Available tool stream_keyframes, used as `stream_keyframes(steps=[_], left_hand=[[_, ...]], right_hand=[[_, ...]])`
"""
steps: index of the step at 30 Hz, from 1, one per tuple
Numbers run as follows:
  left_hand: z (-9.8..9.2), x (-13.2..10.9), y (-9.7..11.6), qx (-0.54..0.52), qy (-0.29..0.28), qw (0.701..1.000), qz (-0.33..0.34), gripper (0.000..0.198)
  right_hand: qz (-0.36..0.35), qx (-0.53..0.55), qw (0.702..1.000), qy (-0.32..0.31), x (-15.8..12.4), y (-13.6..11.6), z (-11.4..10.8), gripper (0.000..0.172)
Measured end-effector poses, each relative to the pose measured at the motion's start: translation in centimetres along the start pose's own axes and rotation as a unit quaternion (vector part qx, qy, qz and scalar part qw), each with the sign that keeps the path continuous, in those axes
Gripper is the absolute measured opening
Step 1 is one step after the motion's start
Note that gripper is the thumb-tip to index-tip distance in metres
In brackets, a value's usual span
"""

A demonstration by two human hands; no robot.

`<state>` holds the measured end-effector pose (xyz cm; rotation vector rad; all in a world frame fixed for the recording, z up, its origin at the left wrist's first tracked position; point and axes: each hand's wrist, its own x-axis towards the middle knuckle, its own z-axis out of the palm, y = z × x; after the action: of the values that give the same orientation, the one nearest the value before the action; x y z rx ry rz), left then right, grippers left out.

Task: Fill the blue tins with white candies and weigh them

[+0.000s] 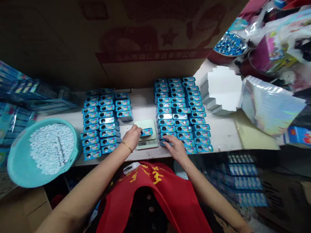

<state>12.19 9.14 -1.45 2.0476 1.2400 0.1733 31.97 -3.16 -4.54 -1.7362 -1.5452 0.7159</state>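
A small white scale stands at the table's front middle with a blue tin on its pan. My left hand, with a gold bangle on the wrist, is closed on the left end of that tin. My right hand lies over the front left corner of the right block of blue tins, fingers curled on a tin in the front row. A second block of blue tins stands left of the scale.
A teal basin of small white tablets sits at the far left. White stacked boxes and a shiny foil stack lie to the right. A large cardboard box walls the back. More blue packs lie below the table edge.
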Motion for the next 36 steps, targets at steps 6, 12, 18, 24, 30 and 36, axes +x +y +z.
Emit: stream_keyframes(steps=[6, 12, 18, 24, 30, 36], left_hand=[[-0.1, 0.2, 0.2, -0.003, 0.005, 1.000, -0.013, 0.019], [-0.9, 0.2, -0.5, -0.101, 0.036, 0.993, -0.056, 0.009], [-2.7, -3.2, -3.9, -0.273, 0.098, 0.941, -0.172, 0.029], [-2.4, -7.6, -5.9, -0.370, 0.116, 0.896, -0.217, 0.028], [-1.7, -7.0, -5.1, -0.311, 0.118, 0.925, -0.183, 0.025], [-1.5, -4.8, -4.3, -0.246, 0.105, 0.956, -0.121, 0.022]], right_hand=[[0.001, 0.002, 1.000, -0.012, 0.2, 0.0, 0.1, 0.022], [0.005, 0.000, 1.000, -0.015, 0.1, 0.0, 0.1, 0.021], [0.027, -0.013, 1.000, -0.002, -0.2, 1.0, -0.5, 0.022], [0.024, -0.016, 1.000, 0.004, 0.7, 1.1, -0.7, 0.023], [0.024, -0.019, 1.000, 0.004, 1.6, 0.3, -0.1, 0.023], [0.021, -0.009, 1.000, 0.016, 0.6, 0.3, -0.2, 0.023]])
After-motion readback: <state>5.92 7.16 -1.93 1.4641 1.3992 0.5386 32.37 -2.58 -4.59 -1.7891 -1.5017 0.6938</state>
